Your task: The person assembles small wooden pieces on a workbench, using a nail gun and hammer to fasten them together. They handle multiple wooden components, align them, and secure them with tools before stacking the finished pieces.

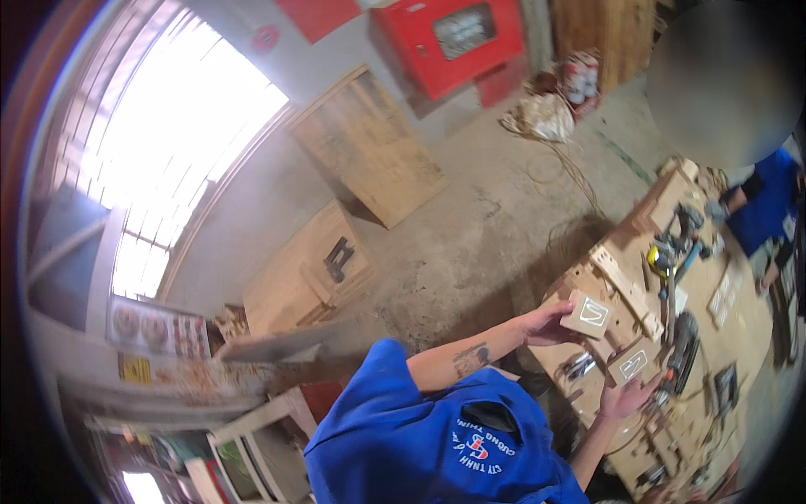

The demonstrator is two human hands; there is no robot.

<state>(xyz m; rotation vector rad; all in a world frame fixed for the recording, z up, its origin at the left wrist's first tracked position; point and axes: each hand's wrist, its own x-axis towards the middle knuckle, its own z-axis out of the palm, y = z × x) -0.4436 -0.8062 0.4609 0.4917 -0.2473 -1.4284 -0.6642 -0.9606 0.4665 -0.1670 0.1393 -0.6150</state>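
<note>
Holding: left hand (546, 323) grips a small wood block (587, 314), fingers wrapped on its edge; block is up above the workbench (739, 328)
Right hand (623, 395): fingers closed under a second wood block (634, 363), low by the bench edge
Nearby: power tools (676, 252) lie on the bench; another person's blue sleeve (768, 202) is at the far side

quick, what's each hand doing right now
Left hand: closed on a small wooden block, lifted over the workbench.
Right hand: holding a second wooden block from below, fingers spread.
</note>
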